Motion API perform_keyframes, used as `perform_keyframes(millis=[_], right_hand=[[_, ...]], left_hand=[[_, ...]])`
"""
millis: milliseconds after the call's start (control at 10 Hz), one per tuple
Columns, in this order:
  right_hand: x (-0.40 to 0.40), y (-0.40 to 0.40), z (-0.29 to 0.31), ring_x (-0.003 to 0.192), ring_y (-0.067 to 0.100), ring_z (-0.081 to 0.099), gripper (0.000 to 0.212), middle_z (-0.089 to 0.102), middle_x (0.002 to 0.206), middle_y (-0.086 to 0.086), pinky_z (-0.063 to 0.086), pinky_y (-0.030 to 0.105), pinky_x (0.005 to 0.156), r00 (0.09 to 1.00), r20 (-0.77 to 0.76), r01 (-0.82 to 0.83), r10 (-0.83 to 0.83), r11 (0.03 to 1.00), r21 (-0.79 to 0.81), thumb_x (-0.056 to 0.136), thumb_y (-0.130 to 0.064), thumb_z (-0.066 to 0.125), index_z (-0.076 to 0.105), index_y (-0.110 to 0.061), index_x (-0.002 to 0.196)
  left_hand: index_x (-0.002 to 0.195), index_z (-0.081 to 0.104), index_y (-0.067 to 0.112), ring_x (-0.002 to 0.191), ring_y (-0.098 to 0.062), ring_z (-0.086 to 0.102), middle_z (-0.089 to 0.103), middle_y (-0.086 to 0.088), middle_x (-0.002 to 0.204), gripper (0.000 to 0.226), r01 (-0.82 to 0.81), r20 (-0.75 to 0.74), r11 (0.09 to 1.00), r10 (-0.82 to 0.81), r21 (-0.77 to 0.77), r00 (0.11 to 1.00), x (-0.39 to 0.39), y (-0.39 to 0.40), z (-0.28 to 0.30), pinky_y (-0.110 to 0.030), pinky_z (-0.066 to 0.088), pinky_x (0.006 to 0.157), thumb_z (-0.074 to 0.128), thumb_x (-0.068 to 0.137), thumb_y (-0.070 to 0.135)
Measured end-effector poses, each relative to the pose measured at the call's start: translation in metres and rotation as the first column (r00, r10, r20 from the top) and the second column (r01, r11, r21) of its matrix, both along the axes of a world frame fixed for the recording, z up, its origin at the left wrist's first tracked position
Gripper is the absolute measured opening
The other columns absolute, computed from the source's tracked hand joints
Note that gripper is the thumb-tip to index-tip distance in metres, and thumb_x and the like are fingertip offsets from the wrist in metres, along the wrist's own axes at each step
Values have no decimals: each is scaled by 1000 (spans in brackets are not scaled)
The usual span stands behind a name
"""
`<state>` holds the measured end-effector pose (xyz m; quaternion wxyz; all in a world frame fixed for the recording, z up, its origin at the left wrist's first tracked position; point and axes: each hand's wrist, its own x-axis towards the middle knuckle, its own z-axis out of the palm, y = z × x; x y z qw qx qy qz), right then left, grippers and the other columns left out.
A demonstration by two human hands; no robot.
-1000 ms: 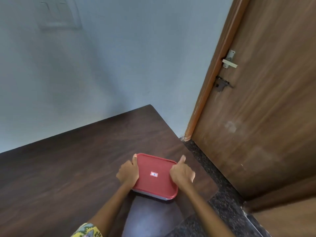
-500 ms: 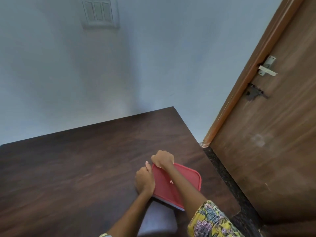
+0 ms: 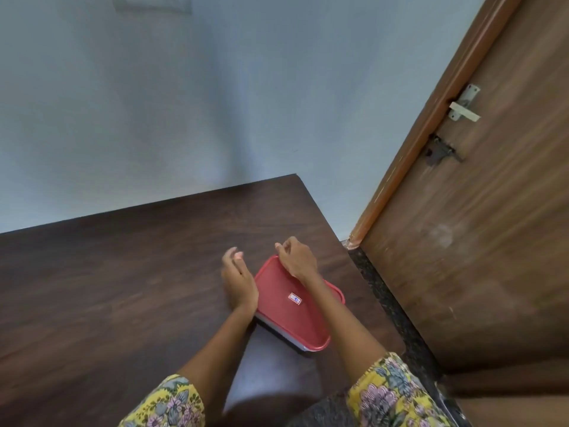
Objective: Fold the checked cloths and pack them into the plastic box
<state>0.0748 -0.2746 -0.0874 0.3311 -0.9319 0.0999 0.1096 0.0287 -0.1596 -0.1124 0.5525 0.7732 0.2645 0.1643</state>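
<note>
Both hands sit at the far end of the plastic box, which rests near the right edge of the dark wooden desk, toward its near right corner, with its red lid on. The right hand hovers over the lid's far corner with fingers loosely curled, and whether its fingertips pinch the rim or merely touch it cannot be told from this angle. The left hand lies alongside the box's left side, fingers fairly straight and relaxed, holding nothing; its wrist seems just beside the box wall. That placement suggests one hand steadying the box while the other works at a corner of the lid, either pressing it home or starting to peel it up. No checked cloths are in view, and the opaque lid hides whatever is inside, so how far the packing has come is unclear. Compared with half a second ago, the right hand has moved from a tight fist crossed over the lid's left part to a looser pose at the far corner, and the left hand has opened from a curled grip at the lid's edge. A second ago, both hands clasped opposite sides of the lid, thumbs up. A wooden door stands at the right.
</note>
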Motion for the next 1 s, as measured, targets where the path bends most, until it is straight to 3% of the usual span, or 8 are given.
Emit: perform_keyframes(millis=[100, 200, 300, 400, 500, 800, 900, 1000], right_hand=[[-18, -31, -7, 88, 23, 61, 36, 67, 90, 3, 38, 28, 69, 1000, 28, -8, 9, 999, -34, 90, -50, 46, 59, -17, 86], [-31, -45, -14, 80, 26, 61, 43, 60, 73, 2, 33, 29, 61, 994, 108, 11, -6, 999, -42, 94, -46, 42, 54, -13, 70], [-32, -59, -14, 84, 28, 60, 44, 65, 86, 10, 38, 31, 65, 985, 153, 90, -83, 995, -42, 97, -41, 38, 59, -9, 77], [-31, -83, -14, 81, 26, 59, 41, 66, 90, 14, 37, 29, 66, 963, 158, 217, -220, 976, 38, 98, -37, 39, 60, -6, 81], [-31, -96, -12, 71, 22, 55, 38, 66, 85, 15, 36, 27, 65, 943, 169, 272, -286, 957, 102, 97, -34, 43, 56, -9, 72], [-27, -97, -19, 86, 25, 61, 38, 63, 91, 8, 41, 31, 69, 959, 171, 234, -226, 972, -25, 98, -41, 36, 57, -12, 85], [-23, -90, -3, 106, 28, 54, 43, 58, 112, 12, 43, 40, 87, 957, 213, 229, -196, 962, -146, 97, -44, 36, 55, -8, 110], [-17, -77, 7, 110, 31, 51, 48, 55, 119, 16, 39, 43, 93, 931, 329, 230, -157, 954, -195, 97, -44, 36, 52, -5, 119]], left_hand=[[139, 37, -1, 127, -37, 44, 47, -25, 137, 47, -305, -174, 944, 282, -127, 944, -20, -24, -8, -41, 31, 108, 45, 98, 21], [142, 29, -6, 132, -40, 37, 38, -32, 141, 56, -331, -349, 876, 206, -350, 914, -51, -68, -13, -40, 26, 111, 46, 97, 24], [140, 34, -2, 126, -37, 48, 47, -26, 137, 46, -143, -251, 887, 31, -440, 968, -59, -93, -16, -38, 37, 106, 40, 100, 20], [143, 34, 5, 127, -32, 49, 49, -20, 138, 45, 140, -203, 892, -246, -429, 948, -38, -89, -17, -41, 37, 110, 35, 101, 23], [140, 35, 4, 123, -31, 52, 53, -20, 134, 44, 281, -195, 852, -397, -442, 897, -24, -87, -9, -43, 40, 107, 34, 102, 24], [145, 20, 6, 126, -28, 49, 45, -15, 142, 57, 331, -268, 764, -540, -553, 798, -20, -80, -9, -36, 39, 109, 39, 99, 34], [149, -8, 3, 140, -28, 31, 25, -15, 154, 78, 313, -349, 811, -515, -494, 783, -14, -70, 7, -33, 24, 115, 38, 99, 40], [150, 3, 2, 143, -28, 26, 23, -15, 155, 68, 306, -340, 884, -427, -354, 838, 0, -48, 29, -33, 21, 115, 35, 100, 36]])
